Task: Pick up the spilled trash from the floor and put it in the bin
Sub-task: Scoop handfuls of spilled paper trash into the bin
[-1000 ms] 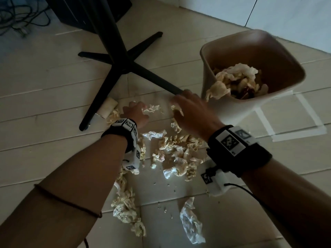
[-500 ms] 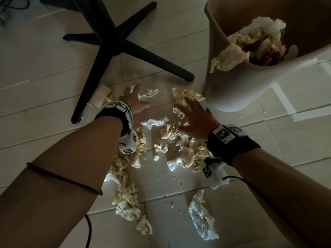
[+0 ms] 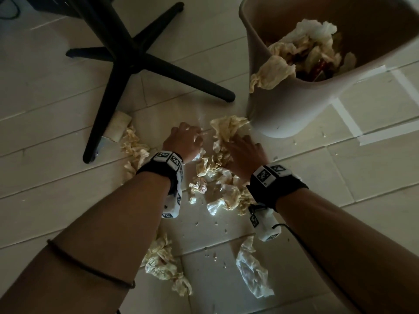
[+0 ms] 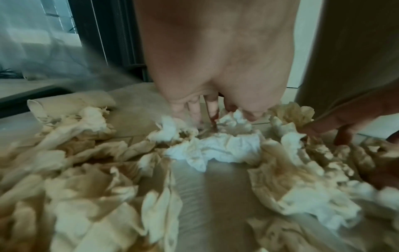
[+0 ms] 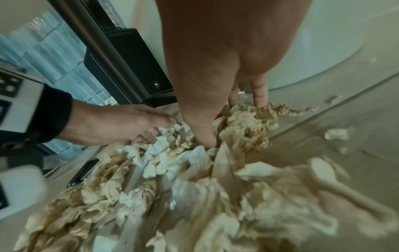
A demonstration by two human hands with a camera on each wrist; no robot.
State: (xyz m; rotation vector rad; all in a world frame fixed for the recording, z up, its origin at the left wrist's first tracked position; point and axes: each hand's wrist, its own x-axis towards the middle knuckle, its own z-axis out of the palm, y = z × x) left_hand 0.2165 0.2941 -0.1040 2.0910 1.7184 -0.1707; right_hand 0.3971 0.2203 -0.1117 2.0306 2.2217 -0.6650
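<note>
Crumpled beige and white tissues (image 3: 217,175) lie scattered on the pale floor between my forearms. My left hand (image 3: 186,141) rests on the floor at the pile's far left, fingers curled down round a white tissue (image 4: 215,150). My right hand (image 3: 244,150) lies beside it, thumb and fingers closing on a beige wad (image 3: 229,130) at the foot of the bin. In the right wrist view the thumb digs into that wad (image 5: 244,126). The beige bin (image 3: 294,105) stands at the upper right, holding tissues, with one hanging over its rim.
A black star-shaped stand base (image 3: 127,60) spreads at the upper left, one leg ending close to the bin. A cardboard tube (image 3: 119,126) lies by another leg. More tissues lie near me (image 3: 163,264) (image 3: 251,273). White tape (image 3: 347,116) marks the floor.
Both hands had fingers spread over the far tissues; now the fingers have curled down onto the paper. The view has dropped closer to the floor and bin.
</note>
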